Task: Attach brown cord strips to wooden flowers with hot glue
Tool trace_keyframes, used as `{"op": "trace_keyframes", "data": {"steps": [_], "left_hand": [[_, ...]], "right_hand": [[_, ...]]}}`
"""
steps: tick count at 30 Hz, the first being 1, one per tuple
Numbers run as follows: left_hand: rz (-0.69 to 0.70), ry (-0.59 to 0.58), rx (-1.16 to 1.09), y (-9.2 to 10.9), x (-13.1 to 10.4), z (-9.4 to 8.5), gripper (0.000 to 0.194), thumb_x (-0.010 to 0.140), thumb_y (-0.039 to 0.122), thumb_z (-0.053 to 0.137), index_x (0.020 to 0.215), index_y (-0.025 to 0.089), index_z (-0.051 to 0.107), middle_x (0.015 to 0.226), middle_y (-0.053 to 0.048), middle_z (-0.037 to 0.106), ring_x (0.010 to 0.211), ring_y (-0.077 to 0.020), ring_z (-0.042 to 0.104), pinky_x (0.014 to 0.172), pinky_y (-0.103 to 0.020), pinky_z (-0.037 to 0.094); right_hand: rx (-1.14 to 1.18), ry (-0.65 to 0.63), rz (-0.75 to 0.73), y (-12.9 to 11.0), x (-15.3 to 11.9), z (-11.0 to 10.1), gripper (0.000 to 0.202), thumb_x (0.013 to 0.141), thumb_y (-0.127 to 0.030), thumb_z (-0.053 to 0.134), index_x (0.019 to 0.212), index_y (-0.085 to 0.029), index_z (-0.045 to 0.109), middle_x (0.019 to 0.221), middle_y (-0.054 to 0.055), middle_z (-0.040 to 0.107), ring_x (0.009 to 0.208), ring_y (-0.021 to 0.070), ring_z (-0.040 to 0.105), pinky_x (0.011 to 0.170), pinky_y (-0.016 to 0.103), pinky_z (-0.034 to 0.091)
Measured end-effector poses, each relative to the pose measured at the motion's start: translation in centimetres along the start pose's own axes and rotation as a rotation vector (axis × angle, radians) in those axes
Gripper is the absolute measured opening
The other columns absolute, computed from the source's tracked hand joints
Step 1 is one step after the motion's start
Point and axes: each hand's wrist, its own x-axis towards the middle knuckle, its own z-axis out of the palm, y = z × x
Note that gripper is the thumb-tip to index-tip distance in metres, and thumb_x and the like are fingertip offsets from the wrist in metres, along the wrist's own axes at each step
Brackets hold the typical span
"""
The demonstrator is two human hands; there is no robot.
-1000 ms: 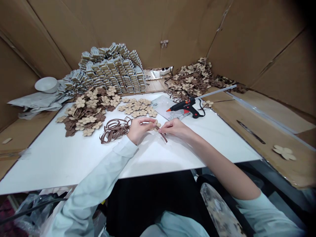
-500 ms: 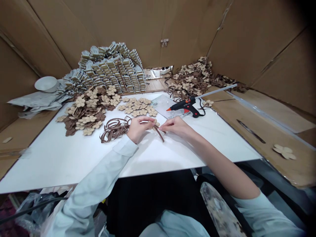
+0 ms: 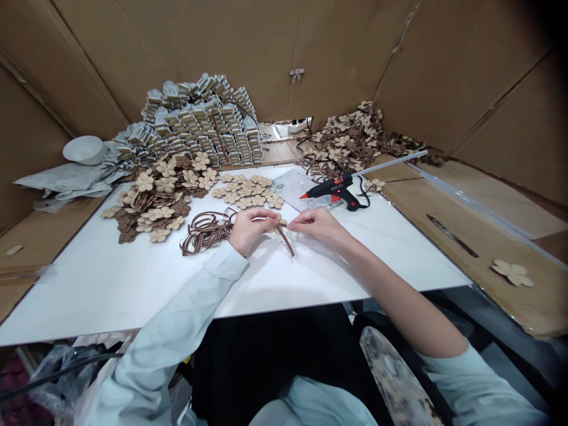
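"What's held, and why?"

"The left hand pinches a flower above the table, seemingly to steady it; the right hand, thumb and finger together, meets it beside the ribbon. Whether it grips that, I cannot tell."

"And around them?"

"A coil just left, loose flowers beyond, likely for easy reach. The glue gun sits farther right, pointing left."

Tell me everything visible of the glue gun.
The glue gun is black, plastic-looking, with an orange nozzle pointing left and a red light on its side. A long whitish stick juts from its back; a black cord curves beside the handle. It sits on the white table beyond the right hand; no hand touches it.
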Motion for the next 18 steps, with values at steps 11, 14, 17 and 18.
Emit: {"op": "trace_keyframes", "data": {"steps": [11, 14, 17, 18], "left_hand": [[-0.013, 0.009, -0.029, 0.2, -0.2, 0.3, 0.025, 0.047, 0.023, 0.072, 0.066, 0.011, 0.061, 0.067, -0.003, 0.061, 0.056, -0.0093, 0.053, 0.057, -0.025, 0.043], [-0.010, -0.002, -0.034, 0.2, -0.3, 0.3, 0.024, 0.048, 0.022, 0.072, 0.066, 0.011, 0.061, 0.065, -0.002, 0.061, 0.054, -0.0082, 0.051, 0.056, -0.024, 0.042], [-0.003, -0.010, -0.025, 0.1, -0.2, 0.3, 0.023, 0.049, 0.022, 0.071, 0.066, 0.011, 0.061, 0.065, -0.002, 0.061, 0.054, -0.0078, 0.051, 0.056, -0.023, 0.042], [0.001, -0.011, -0.019, 0.1, -0.2, 0.2, 0.022, 0.049, 0.021, 0.071, 0.066, 0.011, 0.061, 0.065, -0.002, 0.061, 0.054, -0.0078, 0.051, 0.056, -0.023, 0.042]], "right_hand": [[0.231, -0.128, 0.053, 0.0, -0.1, 1.1, 0.044, 0.050, -0.026, 0.071, 0.087, -0.017, 0.049, 0.069, -0.002, 0.057, 0.055, 0.0084, 0.053, 0.048, 0.019, 0.035], [0.294, -0.176, 0.069, -0.1, -0.3, 1.3, 0.044, 0.051, -0.021, 0.070, 0.087, -0.018, 0.046, 0.063, -0.004, 0.056, 0.053, 0.0084, 0.053, 0.048, 0.019, 0.036], [0.311, -0.192, 0.076, -0.2, -0.4, 1.3, 0.041, 0.053, -0.017, 0.069, 0.086, -0.018, 0.046, 0.059, -0.005, 0.057, 0.052, 0.0085, 0.054, 0.051, 0.020, 0.038], [0.312, -0.190, 0.080, -0.2, -0.4, 1.2, 0.040, 0.053, -0.016, 0.069, 0.086, -0.018, 0.046, 0.058, -0.005, 0.057, 0.053, 0.0087, 0.054, 0.053, 0.020, 0.039]]}}
